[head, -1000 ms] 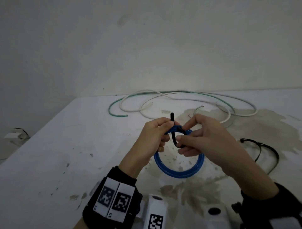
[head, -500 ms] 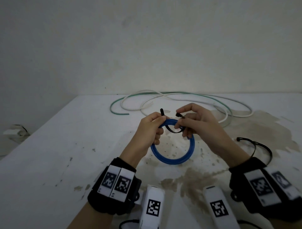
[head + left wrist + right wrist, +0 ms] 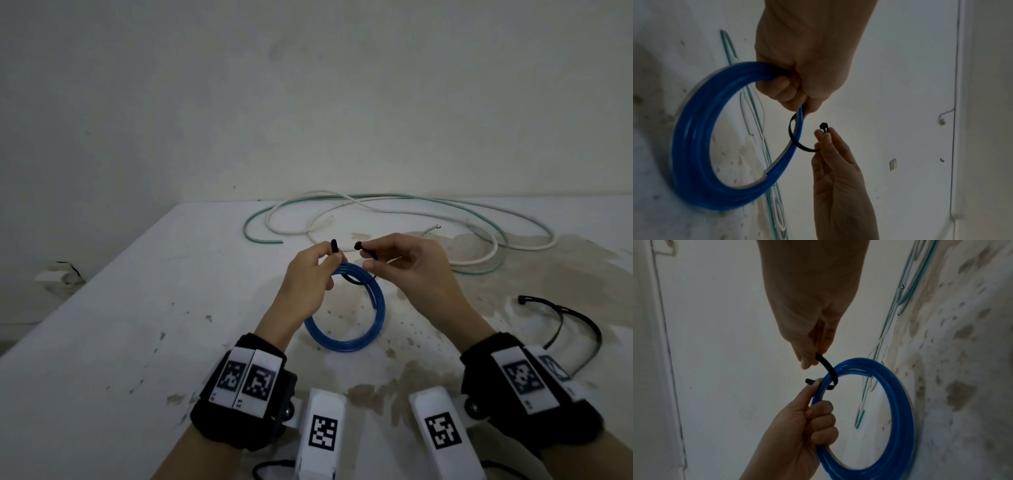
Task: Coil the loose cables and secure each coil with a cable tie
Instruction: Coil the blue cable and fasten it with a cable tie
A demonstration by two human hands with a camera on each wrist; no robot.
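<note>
A blue cable coil (image 3: 342, 344) stands tilted with its lower rim near the stained white table (image 3: 137, 325). My left hand (image 3: 327, 260) grips the coil's top, and its thumb pins one end of a black cable tie (image 3: 356, 281) against the coil. The tie loops under the coil's strands. My right hand (image 3: 368, 255) pinches the tie's head end between thumb and forefinger, just right of the coil. In the left wrist view the tie (image 3: 795, 142) curves from the coil (image 3: 690, 146) to the right fingertips (image 3: 826, 134). The right wrist view shows the tie (image 3: 828, 368) crossing the coil (image 3: 900, 402).
Loose white and green cables (image 3: 376, 205) sprawl across the back of the table. Spare black cable ties (image 3: 582, 329) lie at the right. Two white tagged blocks (image 3: 322, 428) sit at the near edge. The table's left edge runs diagonally, and a wall stands behind.
My right hand has brought the tie's head end round under the coil and up to the right. The tie's two ends now stand apart above the coil. The left hand keeps its grip.
</note>
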